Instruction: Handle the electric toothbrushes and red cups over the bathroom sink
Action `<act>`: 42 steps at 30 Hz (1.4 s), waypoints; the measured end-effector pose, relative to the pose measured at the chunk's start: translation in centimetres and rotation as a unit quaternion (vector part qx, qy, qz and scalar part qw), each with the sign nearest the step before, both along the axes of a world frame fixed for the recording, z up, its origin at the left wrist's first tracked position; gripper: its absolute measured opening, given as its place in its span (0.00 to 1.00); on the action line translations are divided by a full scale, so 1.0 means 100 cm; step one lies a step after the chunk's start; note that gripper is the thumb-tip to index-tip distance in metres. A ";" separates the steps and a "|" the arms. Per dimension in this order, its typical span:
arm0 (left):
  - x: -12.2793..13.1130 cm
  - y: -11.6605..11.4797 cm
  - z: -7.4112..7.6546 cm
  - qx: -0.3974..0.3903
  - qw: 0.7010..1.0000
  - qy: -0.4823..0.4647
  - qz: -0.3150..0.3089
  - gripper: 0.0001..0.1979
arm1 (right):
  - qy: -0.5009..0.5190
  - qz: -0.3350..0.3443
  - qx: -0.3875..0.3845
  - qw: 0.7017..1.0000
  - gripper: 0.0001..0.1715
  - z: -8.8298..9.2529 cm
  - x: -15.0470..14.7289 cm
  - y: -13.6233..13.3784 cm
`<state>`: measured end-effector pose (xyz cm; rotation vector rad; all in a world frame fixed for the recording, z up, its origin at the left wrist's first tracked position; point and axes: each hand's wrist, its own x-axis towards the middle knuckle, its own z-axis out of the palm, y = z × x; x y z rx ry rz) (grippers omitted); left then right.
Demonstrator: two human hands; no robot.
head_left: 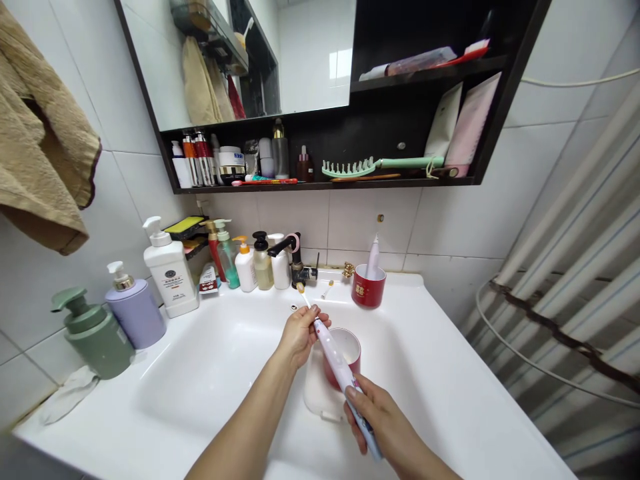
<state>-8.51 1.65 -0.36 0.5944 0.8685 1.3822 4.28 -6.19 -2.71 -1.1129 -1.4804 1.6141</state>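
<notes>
Both hands are on a pale pink electric toothbrush (pixel 333 353), held at a slant over the sink with its bristles pointing away from me. My right hand (pixel 383 410) wraps around the lower handle. At the upper end, the fingers of my left hand (pixel 299 335) pinch the neck of the brush head (pixel 302 292). Beneath the toothbrush, a red cup (pixel 356 360) with a white inside stands on a white flat piece (pixel 316 390) in the basin; the toothbrush hides part of both. A loose brush head (pixel 328 288) lies on the sink's back ledge.
Another red cup (pixel 369 293) holds a pink electric toothbrush (pixel 373 257). A black faucet (pixel 295 257) rises behind the white sink (pixel 220 353). Several pump bottles line the left side, including a green one (pixel 100 340). Overhead hangs a dark mirror cabinet (pixel 310 187); a pale curtain (pixel 590 267) is at right.
</notes>
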 end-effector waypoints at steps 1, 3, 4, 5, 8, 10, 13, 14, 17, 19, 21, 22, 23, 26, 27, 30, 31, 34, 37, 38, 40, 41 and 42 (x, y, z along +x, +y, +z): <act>0.001 -0.001 0.001 -0.001 1.000 -0.003 -0.003 0.04 | 0.005 0.001 -0.004 1.000 0.15 0.000 0.000 0.000; 0.003 -0.002 0.002 -0.004 1.000 -0.013 -0.001 0.04 | 0.011 0.000 -0.007 1.000 0.14 0.000 0.000 0.001; 0.004 -0.003 0.002 -0.005 1.000 -0.019 0.001 0.04 | 0.011 -0.003 -0.006 1.000 0.14 -0.001 0.000 0.002; 0.005 -0.004 0.002 -0.005 1.000 -0.023 0.002 0.04 | 0.008 -0.007 -0.003 1.000 0.13 -0.001 0.000 0.002; 0.007 -0.004 0.003 0.004 1.000 -0.025 0.000 0.03 | -0.001 -0.019 0.010 1.000 0.12 -0.003 -0.001 0.004; 0.007 -0.005 0.003 0.011 1.000 -0.023 0.000 0.03 | -0.002 -0.021 0.017 1.000 0.12 -0.004 -0.001 0.004; 0.007 -0.005 0.002 0.013 1.000 -0.024 -0.003 0.04 | -0.001 -0.020 0.016 1.000 0.13 -0.005 -0.001 0.002; 0.007 -0.004 0.002 0.013 1.000 -0.026 -0.004 0.04 | -0.002 -0.021 0.014 1.000 0.13 -0.005 -0.001 0.001; 0.008 -0.005 0.002 0.016 0.999 -0.034 -0.006 0.03 | -0.005 -0.028 0.011 1.000 0.15 -0.004 -0.001 0.000; 0.009 -0.005 0.002 0.019 0.999 -0.040 -0.008 0.03 | -0.005 -0.032 0.014 0.999 0.15 -0.004 -0.001 0.000; 0.010 -0.006 0.002 0.018 0.999 -0.041 -0.010 0.03 | -0.007 -0.035 0.024 0.999 0.16 -0.005 -0.001 0.000; 0.010 -0.006 0.002 0.017 0.999 -0.041 -0.011 0.03 | -0.008 -0.039 0.030 0.999 0.16 -0.006 -0.001 0.001; 0.011 -0.006 0.002 0.014 0.999 -0.041 -0.011 0.03 | -0.009 -0.043 0.032 0.999 0.15 -0.006 -0.001 0.001; 0.011 -0.005 0.001 0.009 0.999 -0.046 -0.017 0.03 | 0.012 -0.037 0.001 0.999 0.16 -0.007 -0.002 0.000; 0.011 -0.005 0.000 0.009 0.999 -0.049 -0.021 0.03 | 0.024 -0.031 -0.015 0.999 0.16 -0.006 -0.003 0.000; 0.012 -0.005 0.000 0.018 0.998 -0.047 -0.024 0.03 | 0.031 -0.025 -0.023 0.999 0.16 -0.006 -0.003 0.000; 0.013 -0.005 0.000 0.023 0.999 -0.043 -0.022 0.03 | 0.023 -0.030 -0.010 0.999 0.15 -0.005 -0.002 0.001; 0.013 -0.006 0.000 0.034 0.999 -0.034 -0.020 0.03 | 0.016 -0.030 -0.005 0.999 0.14 -0.005 -0.002 0.001; 0.013 -0.005 -0.001 0.039 0.998 -0.038 -0.029 0.03 | 0.055 -0.008 -0.054 0.997 0.14 -0.005 -0.002 0.001; 0.013 -0.004 -0.001 0.041 0.998 -0.040 -0.031 0.03 | 0.065 -0.003 -0.064 0.996 0.14 -0.005 -0.002 0.001; 0.012 -0.004 -0.001 0.040 0.998 -0.039 -0.030 0.03 | 0.061 0.003 -0.062 0.996 0.14 -0.005 0.000 0.002; 0.012 -0.004 0.000 0.036 0.998 -0.035 -0.028 0.03 | 0.047 0.001 -0.050 0.998 0.14 -0.005 0.000 0.003; 0.011 -0.005 0.001 0.031 0.999 -0.029 -0.024 0.03 | 0.027 -0.005 -0.031 0.999 0.14 -0.006 0.001 0.004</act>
